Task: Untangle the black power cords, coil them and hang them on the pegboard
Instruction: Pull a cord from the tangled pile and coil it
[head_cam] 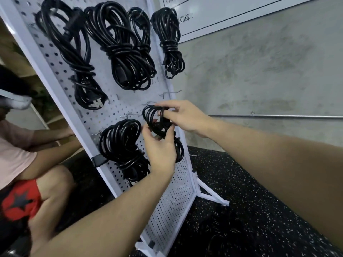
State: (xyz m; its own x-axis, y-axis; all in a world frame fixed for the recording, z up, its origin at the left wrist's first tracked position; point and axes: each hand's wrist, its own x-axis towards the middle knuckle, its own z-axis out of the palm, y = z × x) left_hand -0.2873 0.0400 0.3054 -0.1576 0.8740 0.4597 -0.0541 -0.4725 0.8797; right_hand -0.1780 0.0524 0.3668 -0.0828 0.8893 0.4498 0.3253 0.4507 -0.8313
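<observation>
Head view: I've got both hands on a coiled cord (155,117) at the pegboard (178,182), beside an empty hook (148,103). Right hand (182,115) grips the top loops, left hand (159,147) pinches the wrapped middle. Risk: loops miss the hook and the coil drops or unwinds. Hook tip is blurred; the coil's lower end is hidden behind my left hand.

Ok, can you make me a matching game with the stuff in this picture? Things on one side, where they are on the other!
Things:
1. coiled cord
2. pegboard
3. whiteboard
4. bare hook

Places or states:
A. up on the grey wall
B. sticking out just above the hands
C. held in both hands
D. standing on the speckled floor

Pairs: 1-C, 2-D, 3-A, 4-B
</observation>
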